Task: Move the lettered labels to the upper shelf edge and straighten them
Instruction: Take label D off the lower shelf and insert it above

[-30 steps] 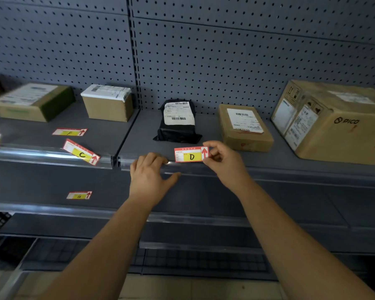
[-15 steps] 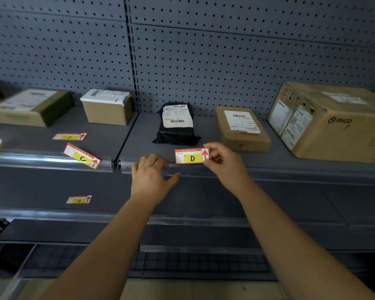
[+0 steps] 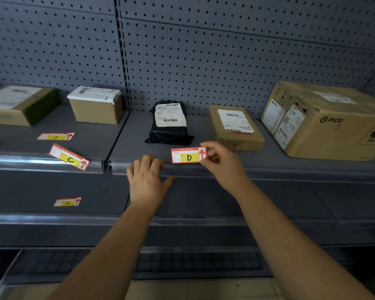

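Grey upper shelf (image 3: pixel 139 144), front edge: right hand (image 3: pixel 222 164) pinches label D (image 3: pixel 187 155); left hand (image 3: pixel 146 180) clasps the clear strip (image 3: pixel 120 167).

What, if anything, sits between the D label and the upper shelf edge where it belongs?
Nothing visible. The right hand pinches the D label right at the upper shelf edge. The left hand curls its fingers over that edge just left of the label, not beneath it. The black parcel lies behind, further back.
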A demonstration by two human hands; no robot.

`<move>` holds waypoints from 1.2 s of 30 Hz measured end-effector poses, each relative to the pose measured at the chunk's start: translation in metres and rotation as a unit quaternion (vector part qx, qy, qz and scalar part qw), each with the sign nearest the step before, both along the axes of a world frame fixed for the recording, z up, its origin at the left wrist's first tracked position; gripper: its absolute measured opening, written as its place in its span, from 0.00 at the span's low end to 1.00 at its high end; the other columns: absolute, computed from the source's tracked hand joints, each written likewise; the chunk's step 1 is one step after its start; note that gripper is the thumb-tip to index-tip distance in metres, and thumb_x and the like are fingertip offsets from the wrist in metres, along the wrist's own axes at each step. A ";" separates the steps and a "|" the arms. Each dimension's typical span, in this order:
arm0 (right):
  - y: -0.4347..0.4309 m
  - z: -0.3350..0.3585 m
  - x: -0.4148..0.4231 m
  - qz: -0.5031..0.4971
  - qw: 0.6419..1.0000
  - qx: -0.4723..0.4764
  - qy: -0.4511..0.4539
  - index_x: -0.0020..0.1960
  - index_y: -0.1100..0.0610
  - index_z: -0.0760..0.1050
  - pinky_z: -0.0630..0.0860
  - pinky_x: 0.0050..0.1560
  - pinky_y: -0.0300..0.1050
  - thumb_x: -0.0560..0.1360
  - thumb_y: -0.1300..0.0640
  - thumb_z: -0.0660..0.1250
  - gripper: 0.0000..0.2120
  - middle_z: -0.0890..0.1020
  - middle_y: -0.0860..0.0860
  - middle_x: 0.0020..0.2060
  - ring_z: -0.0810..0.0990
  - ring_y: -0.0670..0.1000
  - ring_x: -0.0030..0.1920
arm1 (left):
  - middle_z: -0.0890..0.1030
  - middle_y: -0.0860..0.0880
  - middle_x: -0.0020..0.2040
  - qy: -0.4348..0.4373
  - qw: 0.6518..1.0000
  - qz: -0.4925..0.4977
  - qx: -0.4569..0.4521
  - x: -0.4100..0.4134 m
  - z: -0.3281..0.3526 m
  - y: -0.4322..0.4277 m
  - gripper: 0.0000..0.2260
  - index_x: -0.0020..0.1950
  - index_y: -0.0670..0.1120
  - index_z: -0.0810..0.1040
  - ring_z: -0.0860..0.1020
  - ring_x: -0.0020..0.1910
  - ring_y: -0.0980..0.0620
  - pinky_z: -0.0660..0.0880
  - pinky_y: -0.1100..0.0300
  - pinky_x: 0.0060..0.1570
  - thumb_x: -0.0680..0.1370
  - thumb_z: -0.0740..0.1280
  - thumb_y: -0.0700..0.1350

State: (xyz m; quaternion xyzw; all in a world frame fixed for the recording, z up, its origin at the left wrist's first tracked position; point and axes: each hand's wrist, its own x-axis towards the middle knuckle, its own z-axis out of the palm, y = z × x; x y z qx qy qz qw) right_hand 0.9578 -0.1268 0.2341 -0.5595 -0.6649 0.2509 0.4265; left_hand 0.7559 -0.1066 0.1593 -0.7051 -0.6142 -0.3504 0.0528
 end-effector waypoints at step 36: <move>-0.032 -0.012 -0.032 -0.020 0.973 0.068 -0.218 0.72 0.51 0.67 0.73 0.57 0.46 0.77 0.56 0.67 0.24 0.76 0.52 0.60 0.73 0.50 0.61 | 0.77 0.50 0.55 -0.088 0.984 -0.145 -0.054 -0.050 0.023 -0.046 0.14 0.57 0.48 0.76 0.74 0.56 0.49 0.72 0.46 0.56 0.73 0.69 0.50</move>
